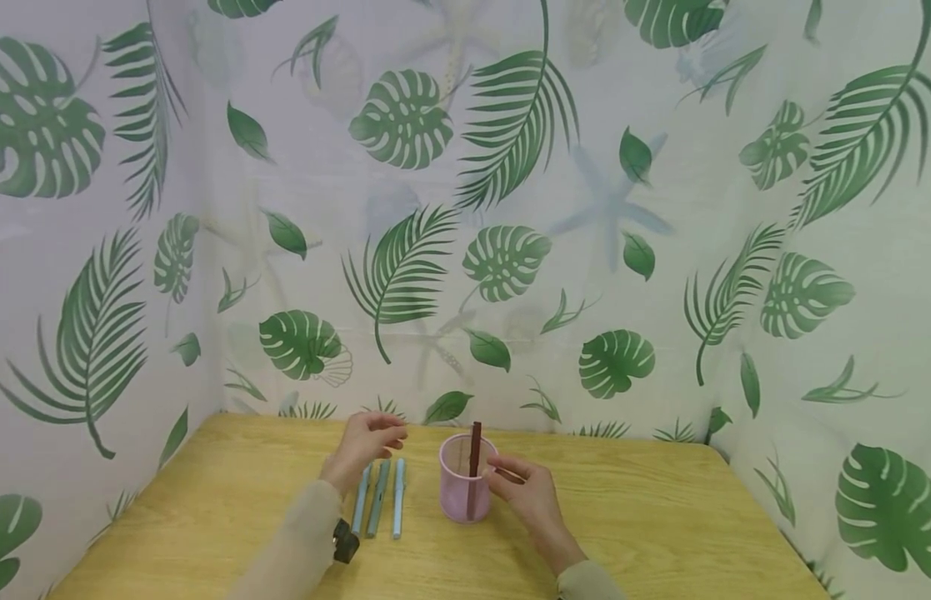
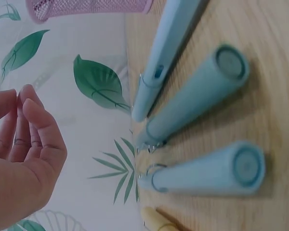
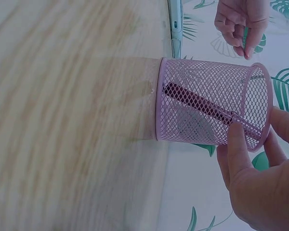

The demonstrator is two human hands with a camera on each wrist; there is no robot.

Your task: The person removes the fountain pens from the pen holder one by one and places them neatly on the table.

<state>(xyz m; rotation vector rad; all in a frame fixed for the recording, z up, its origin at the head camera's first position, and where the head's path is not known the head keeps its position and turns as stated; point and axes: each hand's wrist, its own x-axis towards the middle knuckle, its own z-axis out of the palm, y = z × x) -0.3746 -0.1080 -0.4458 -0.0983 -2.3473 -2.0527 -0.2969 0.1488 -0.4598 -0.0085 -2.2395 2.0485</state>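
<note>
A pink mesh pen holder [image 1: 453, 498] stands upright on the table with a dark brown pen [image 1: 475, 450] leaning inside it. My right hand [image 1: 536, 500] holds the holder near its rim, thumb on the mesh and fingers around the edge [image 3: 260, 178]. My left hand [image 1: 363, 446] hovers above the far ends of the pens, fingers loosely bent and nothing between them [image 2: 29, 149]. Below it lie a light blue pen [image 1: 362, 504], a teal pen [image 1: 378, 504] and another light blue pen [image 1: 399, 504], side by side.
In the left wrist view a yellow pen [image 2: 159, 221] lies beyond the blue ones. A wooden table [image 1: 645, 517] carries everything. Leaf-printed cloth walls [image 1: 435, 350] border its back and sides. A black device [image 1: 345, 542] sits at my left wrist.
</note>
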